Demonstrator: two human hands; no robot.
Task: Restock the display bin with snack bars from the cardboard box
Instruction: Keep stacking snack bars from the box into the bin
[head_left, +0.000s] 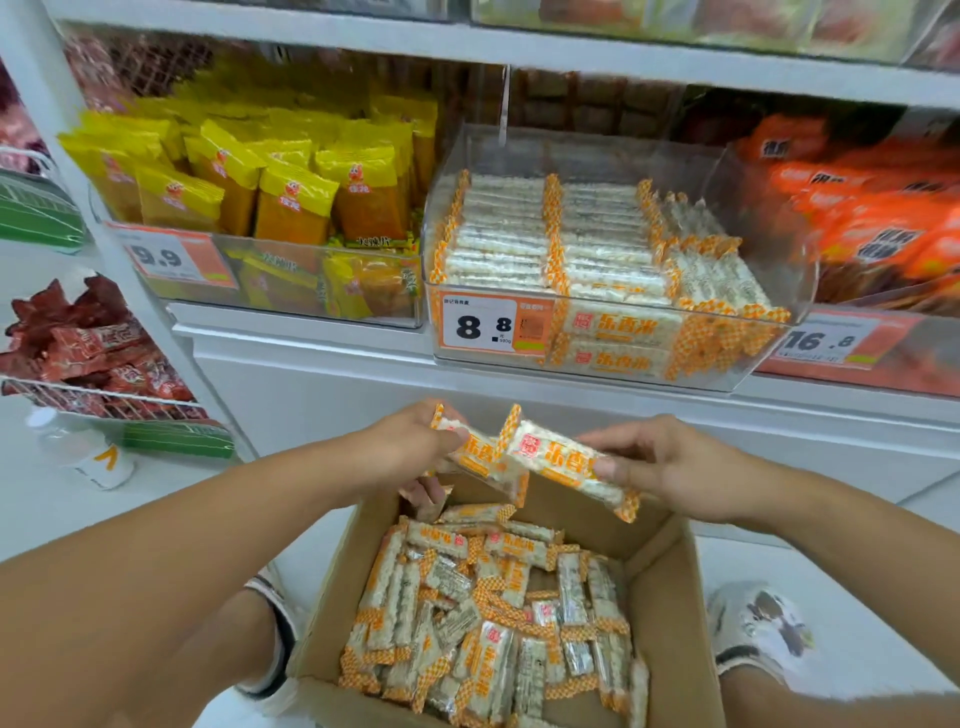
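So the person is mid-transfer here: bars are out of the cardboard box (670, 587) and held in the air above it, not yet in the display bin (769, 249). The left hand (410, 441) has its fingers curled round a small bunch of snack bars (480, 457), and the right hand (670, 467) pinches the end of another bar (561, 462) that overlaps the bunch. Looks like the bars are being squared up into 1 neat handful, though that's a guess.

The box sits on the floor between the person's feet and is still pretty full of loose bars lying every which way. The bin is up on the shelf straight ahead, with tidy rows on its left and middle, messier ones on the right, and headroom on top.

Next move probably calls for lifting the handful up over the bin's clear front wall and laying it flat along the rows.

Around it: yellow packets (291, 192) in the bin to the left, orange packets (872, 218) to the right, red ones (93, 343) in a wire rack, a water bottle (83, 447) on the floor. The shelf above the bin hangs fairly low, so the hands may need to go in from the front.
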